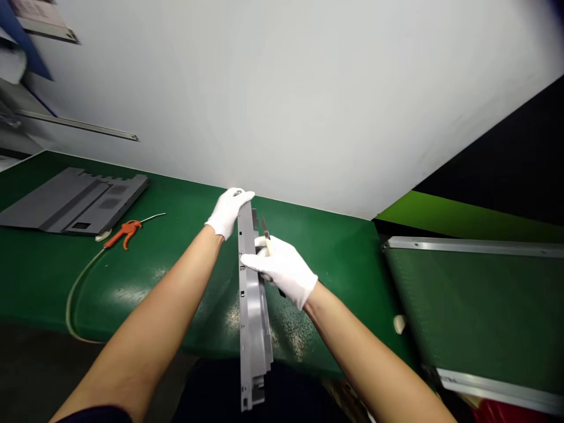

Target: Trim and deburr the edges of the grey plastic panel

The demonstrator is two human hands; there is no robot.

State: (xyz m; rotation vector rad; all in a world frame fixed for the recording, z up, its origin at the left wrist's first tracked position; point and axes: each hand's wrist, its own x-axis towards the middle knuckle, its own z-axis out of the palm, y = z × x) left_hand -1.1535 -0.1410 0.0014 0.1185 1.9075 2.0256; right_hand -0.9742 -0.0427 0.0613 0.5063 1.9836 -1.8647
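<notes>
Gripping the far end of a long grey plastic panel (252, 305), the left hand (228, 210) in its white glove steadies the piece on edge over the green table (176, 264), running from twelve down to six o'clock. The right hand (284, 269) is closed around a small knife (266, 232) with a pale handle, blade pointing toward twelve beside the panel's rim. It looks like trimming of the moulded edge; the next stroke would call for a firm hold. At ten o'clock lie a flat grey panel (74, 202) and an orange air gun (126, 232) with its hose.
</notes>
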